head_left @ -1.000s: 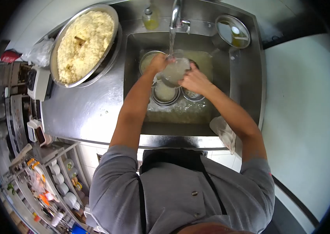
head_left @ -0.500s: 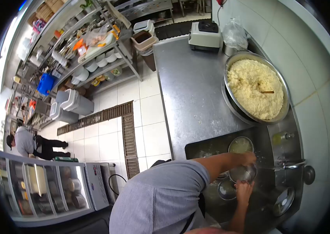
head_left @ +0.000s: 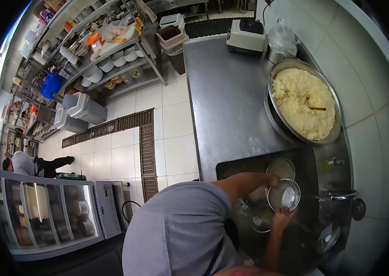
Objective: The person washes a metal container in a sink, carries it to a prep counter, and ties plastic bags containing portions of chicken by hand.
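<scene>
A round metal bowl [head_left: 284, 194] is held over the sink [head_left: 231, 171], its open side facing me and a bright whitish patch inside. My left hand [head_left: 271, 181] is closed on the far left part of its rim, the fingers partly hidden. On the near rim, my right hand [head_left: 283, 216] grips with bent fingers. Just beyond sits another metal bowl [head_left: 282, 166] with cloudy liquid in it. Nearer to me lies a further round metal bowl [head_left: 261, 219], close to the right wrist.
A large metal basin [head_left: 338, 110] heaped with pale grated food [head_left: 300, 101] stands on the steel counter [head_left: 231, 101]. Behind it are an appliance base [head_left: 246, 37] and a plastic bag [head_left: 282, 39]. A faucet [head_left: 341, 194] borders the sink. Another person [head_left: 24, 163] works far left.
The held bowl has turned so its inside faces me more, and it has shifted slightly up. Both hands have moved with it. My view has shifted a little; the other person leans farther left.
</scene>
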`<state>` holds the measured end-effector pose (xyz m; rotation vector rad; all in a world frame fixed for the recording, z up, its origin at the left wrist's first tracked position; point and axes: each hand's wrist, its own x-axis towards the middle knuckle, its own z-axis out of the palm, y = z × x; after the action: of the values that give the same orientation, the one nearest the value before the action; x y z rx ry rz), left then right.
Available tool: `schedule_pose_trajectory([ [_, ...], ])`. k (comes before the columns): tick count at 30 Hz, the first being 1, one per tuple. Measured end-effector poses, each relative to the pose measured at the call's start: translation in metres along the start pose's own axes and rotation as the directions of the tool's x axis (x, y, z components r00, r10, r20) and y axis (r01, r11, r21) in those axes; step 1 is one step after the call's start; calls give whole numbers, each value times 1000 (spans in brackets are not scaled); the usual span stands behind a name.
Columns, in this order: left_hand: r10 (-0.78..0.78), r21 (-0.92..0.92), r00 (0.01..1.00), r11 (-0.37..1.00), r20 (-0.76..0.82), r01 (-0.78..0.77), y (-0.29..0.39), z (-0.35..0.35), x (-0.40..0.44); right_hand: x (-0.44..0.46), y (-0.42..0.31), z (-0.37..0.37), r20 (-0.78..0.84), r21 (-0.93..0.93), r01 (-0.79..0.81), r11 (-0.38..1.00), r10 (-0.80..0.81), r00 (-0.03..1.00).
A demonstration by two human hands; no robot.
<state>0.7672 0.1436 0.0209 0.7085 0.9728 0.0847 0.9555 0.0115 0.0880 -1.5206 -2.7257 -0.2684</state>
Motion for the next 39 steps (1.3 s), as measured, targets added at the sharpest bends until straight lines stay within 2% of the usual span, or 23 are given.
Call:
schedule_pose_trajectory([
  [3, 153, 267, 966, 959, -211, -93, 20, 34, -45, 6, 6, 4, 349, 62, -249, 967, 213, 913],
  [5, 262, 387, 916, 912, -303, -132, 30, 52, -64, 37, 16, 3, 361, 697, -328, 638, 84, 929],
  [9, 526, 551, 791, 779, -313, -301, -1, 64, -7, 70, 16, 91, 354, 639, -620, 456, 542, 762],
  [11, 671, 630, 583, 708, -458, -319, -14, 75, 22, 77, 4, 111, 426, 682, -686, 253, 625, 654],
  [18, 496, 713, 770, 697, -402, -77, -11, 26, -28, 87, -3, 154, 606, 669, -743, -9, 586, 538],
  [19, 409, 523, 778, 843, -476, -124, -16, 36, -32, 86, 4, 173, 570, 692, -720, -51, 651, 502],
  [20, 372, 426, 780, 892, -503, -151, -21, 41, -26, 94, 6, 159, 494, 742, -656, -135, 772, 400],
  [21, 334, 323, 780, 929, -530, -178, -25, 45, -19, 97, -1, 146, 691, 717, -434, -546, 642, 334],
  [22, 325, 321, 787, 932, -525, -171, -33, 42, -5, 97, -4, 145, 697, 710, -438, -552, 641, 323],
  [24, 619, 739, 669, 656, -411, -154, -36, 33, 20, 101, 4, 163, 580, 770, -613, -173, 589, 562],
  [25, 493, 698, 752, 714, -438, -62, -31, 22, 22, 94, 8, 182, 542, 761, -648, 32, 517, 662],
  [27, 640, 675, 575, 711, -509, -195, -76, 17, 74, 61, 14, 220, 522, 670, -619, 409, 333, 785],
  [28, 636, 700, 622, 688, -457, -190, -71, 19, 69, 59, 24, 245, 579, 764, -640, -82, 525, 624],
  [29, 615, 773, 693, 621, -377, -131, -64, 14, 57, 79, 1, 207, 816, 498, -236, -835, 357, 455],
  [30, 578, 851, 762, 521, -291, -71, -61, 9, 45, 99, -18, 158, 776, 593, -146, -792, 514, 364],
  [32, 439, 972, 889, 234, -129, 25, -46, -3, 24, 79, -37, 189, 627, 559, -46, -828, 386, 676],
  [33, 365, 992, 927, 121, -82, 40, -28, -11, 16, 80, -34, 164, 643, 734, -427, -529, 335, 689],
  [34, 451, 986, 890, 167, -75, -2, -33, -19, 28, 80, -30, 136, 656, 617, -713, 334, 283, 700],
  [35, 577, 917, 802, 386, -155, -100, -44, -27, 35, 78, -28, 106, 667, 345, -568, 747, 230, 709],
  [36, 649, 764, 714, 592, -264, -256, -52, -31, 43, 58, -23, 90, 693, 315, -624, 715, 275, 666],
  [37, 660, 618, 657, 699, -365, -359, -51, -34, 48, 47, -18, 82, 488, 409, -551, 727, 336, 805],
  [38, 570, 556, 711, 776, -413, -299, -36, -31, 41, 43, -13, 78, 236, 477, -437, 762, 368, 899],
  [39, 471, 490, 756, 841, -455, -229, -21, -29, 34, 39, -16, 74, 240, 475, -450, 757, 380, 893],
])
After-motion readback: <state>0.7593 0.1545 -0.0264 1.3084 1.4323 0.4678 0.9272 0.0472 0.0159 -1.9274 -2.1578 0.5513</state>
